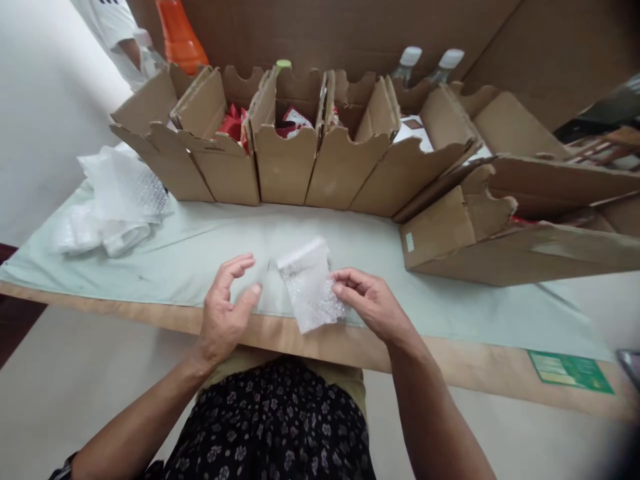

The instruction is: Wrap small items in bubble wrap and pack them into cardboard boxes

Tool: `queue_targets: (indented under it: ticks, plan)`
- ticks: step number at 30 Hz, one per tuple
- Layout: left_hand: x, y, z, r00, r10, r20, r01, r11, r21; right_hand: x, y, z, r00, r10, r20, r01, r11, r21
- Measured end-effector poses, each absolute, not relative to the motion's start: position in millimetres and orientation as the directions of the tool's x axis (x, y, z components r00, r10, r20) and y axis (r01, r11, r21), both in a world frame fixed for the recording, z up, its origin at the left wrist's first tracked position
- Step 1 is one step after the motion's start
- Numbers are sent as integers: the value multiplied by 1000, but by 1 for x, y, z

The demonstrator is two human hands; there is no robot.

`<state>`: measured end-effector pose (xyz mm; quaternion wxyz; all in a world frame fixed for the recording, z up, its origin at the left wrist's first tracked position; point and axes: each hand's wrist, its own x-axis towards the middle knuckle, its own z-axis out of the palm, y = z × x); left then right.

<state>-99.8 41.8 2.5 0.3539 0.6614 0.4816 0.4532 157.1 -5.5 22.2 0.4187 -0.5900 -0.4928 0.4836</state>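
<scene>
A small piece of bubble wrap, bag-like in shape (309, 287), lies at the front of the cloth-covered table, its near corner reaching over the brown edge. My right hand (367, 300) pinches its right side between thumb and fingers. To the left of the wrap, my left hand (230, 300) hovers with fingers and thumb apart, holding nothing. A gap separates it from the wrap. Whether anything is inside the wrap cannot be made out.
Cardboard bins (285, 167) stand in a row at the back, some with red packets (233, 123). Another cardboard box (450, 233) angles in at right. Bubble wrap pieces (120, 193) pile up at left. A green printed card (570, 371) lies front right. Behind are bottles (410, 59) and a person's sleeve (107, 27).
</scene>
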Motion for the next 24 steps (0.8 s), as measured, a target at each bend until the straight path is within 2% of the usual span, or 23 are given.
queue_targets:
  ticks: [3,5,6,10,14,18,21,22,24]
  plan:
    - [-77,42,10,391,807,443,471,-589,657,179,2,27,65,987,-144,328,-158,-931]
    - [-56,53,6,496,724,479,491,-689,533,193,5,23,145,984,-107,413,-158,-897]
    - [-45,62,2,529,718,452,511,-695,507,200,5,19,203,976,-78,444,-162,-881]
    - [-12,106,-17,536,805,253,619,-579,530,214,-3,-6,371,928,-16,492,-211,-845]
    - [-6,132,-18,429,869,246,657,-487,575,206,-12,-21,410,911,39,606,-240,-758]
    - [-35,125,4,296,924,242,650,-381,658,212,-20,-11,380,922,75,658,-212,-722]
    - [-61,104,12,248,956,154,612,-279,740,229,-18,1,322,945,58,740,-213,-638]
    - [-68,97,10,257,960,112,624,-254,739,234,-15,3,298,953,49,783,-215,-584]
    - [-78,85,2,285,957,60,706,-252,662,240,-9,6,262,964,45,861,-212,-463]
